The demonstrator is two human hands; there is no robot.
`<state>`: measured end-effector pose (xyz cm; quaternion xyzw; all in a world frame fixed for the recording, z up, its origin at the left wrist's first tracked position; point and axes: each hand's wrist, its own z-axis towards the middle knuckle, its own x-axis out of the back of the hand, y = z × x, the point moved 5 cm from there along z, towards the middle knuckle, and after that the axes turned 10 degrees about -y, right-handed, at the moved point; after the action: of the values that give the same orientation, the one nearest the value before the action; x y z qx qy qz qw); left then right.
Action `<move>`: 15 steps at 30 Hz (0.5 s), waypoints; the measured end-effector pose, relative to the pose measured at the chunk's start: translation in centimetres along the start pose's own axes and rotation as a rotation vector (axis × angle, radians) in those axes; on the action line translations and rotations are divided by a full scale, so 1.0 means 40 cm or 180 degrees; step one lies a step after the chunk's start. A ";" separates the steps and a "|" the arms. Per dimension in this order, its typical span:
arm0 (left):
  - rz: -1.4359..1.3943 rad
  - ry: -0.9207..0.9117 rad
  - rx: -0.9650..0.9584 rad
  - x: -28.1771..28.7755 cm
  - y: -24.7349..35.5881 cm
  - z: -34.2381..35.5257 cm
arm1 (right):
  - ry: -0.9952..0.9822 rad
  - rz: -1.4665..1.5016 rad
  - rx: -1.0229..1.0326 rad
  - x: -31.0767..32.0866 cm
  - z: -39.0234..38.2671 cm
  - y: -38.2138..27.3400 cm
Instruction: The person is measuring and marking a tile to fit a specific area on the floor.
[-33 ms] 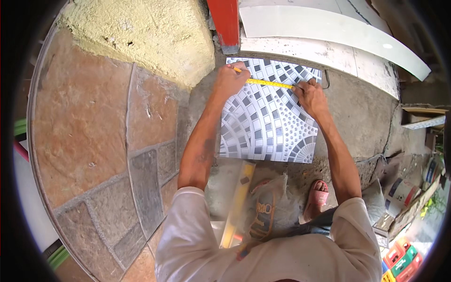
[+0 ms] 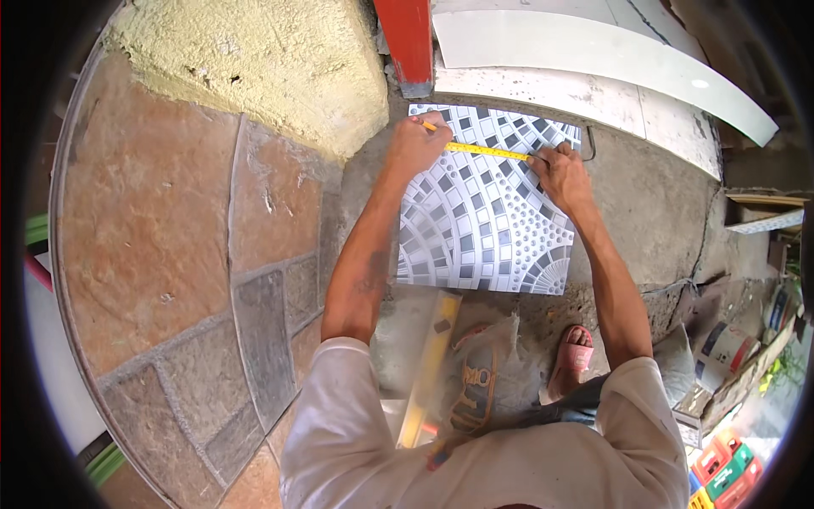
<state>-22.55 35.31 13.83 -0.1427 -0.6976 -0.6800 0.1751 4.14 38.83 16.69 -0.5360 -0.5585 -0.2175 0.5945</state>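
Observation:
A patterned tile (image 2: 475,229) in white, grey and black mosaic lies flat on the concrete floor ahead of me. Across its far part runs the yellow blade of a tape measure (image 2: 487,152), stretched between my hands. My left hand (image 2: 414,148), near the tile's left edge, is closed at one end of the blade. A yellow pencil (image 2: 428,125) sticks out from its fingers. At the other end, near the tile's right edge, the fingers of my right hand (image 2: 562,176) pinch the blade. I cannot make out the tape's case.
A red post (image 2: 404,42) and a rough yellow block (image 2: 254,68) stand beyond the tile. A curved white strip (image 2: 593,55) lies at the far right. Stone-look paving (image 2: 144,220) covers the left. Near my feet are a yellow level (image 2: 431,365) and a sack (image 2: 500,365).

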 end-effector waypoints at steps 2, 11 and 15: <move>0.0052 0.0025 0.0003 0.002 -0.001 0.004 | 0.0005 0.0019 -0.0033 -0.002 0.002 0.000; 0.0225 0.0053 -0.0113 -0.012 -0.013 0.007 | 0.0024 0.0043 0.0033 -0.014 -0.004 -0.001; 0.0290 0.0257 -0.0060 -0.011 -0.012 0.024 | 0.0102 0.0055 0.0100 -0.009 0.006 0.007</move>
<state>-22.42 36.26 13.19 -0.1484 -0.6763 -0.6831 0.2325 4.18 39.02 16.21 -0.5279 -0.5477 -0.2122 0.6135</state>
